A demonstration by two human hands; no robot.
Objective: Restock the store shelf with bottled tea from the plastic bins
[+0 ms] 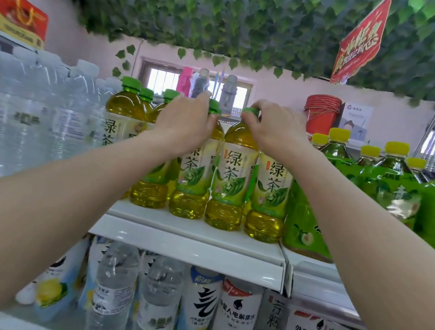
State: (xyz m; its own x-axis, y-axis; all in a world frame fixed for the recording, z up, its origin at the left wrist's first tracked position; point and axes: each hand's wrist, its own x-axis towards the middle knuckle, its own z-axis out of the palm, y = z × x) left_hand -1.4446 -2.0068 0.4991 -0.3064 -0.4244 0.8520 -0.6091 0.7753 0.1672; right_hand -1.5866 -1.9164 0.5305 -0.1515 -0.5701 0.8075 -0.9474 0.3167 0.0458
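Note:
Several green tea bottles with green caps and pale green labels stand on the white top shelf (192,237). My left hand (185,123) grips the neck of one tea bottle (195,172) in the front row. My right hand (271,129) grips the cap and neck of the neighbouring tea bottle (231,178). Both bottles stand upright near the shelf's front edge. Another tea bottle (271,191) stands right of them, and more stand behind on the left (120,119). No plastic bin is in view.
Clear water bottles (32,111) fill the shelf to the left. Big green-wrapped bottles with yellow caps (392,179) stand at the right. The lower shelf holds water bottles (114,291) and white drink bottles (236,323). A red bucket (322,110) and a red sign (360,42) are behind.

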